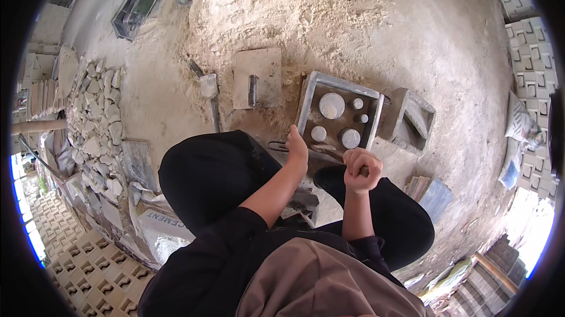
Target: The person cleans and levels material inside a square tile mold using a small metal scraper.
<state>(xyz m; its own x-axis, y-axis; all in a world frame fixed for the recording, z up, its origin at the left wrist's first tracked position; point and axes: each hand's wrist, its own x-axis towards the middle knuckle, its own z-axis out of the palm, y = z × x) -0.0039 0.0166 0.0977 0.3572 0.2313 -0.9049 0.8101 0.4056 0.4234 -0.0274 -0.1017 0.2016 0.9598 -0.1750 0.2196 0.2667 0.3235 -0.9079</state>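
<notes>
Between my knees sits a square grey metal mould, slightly turned. Several round discs of differing sizes, such as the large pale disc, stand inside it on a brown surface. My left hand lies against the mould's near left corner, its visible fingers stretched out and the rest hidden under the palm. Curled into a fist, my right hand is over the near right edge, close to the lower disc. Whatever it may hold is hidden by the fingers.
A flat board with a handle and a hammer-like tool lie left of the mould. To its right stands a grey open box. Pale powder is heaped beyond. Broken stone pieces are piled at left, patterned blocks at right.
</notes>
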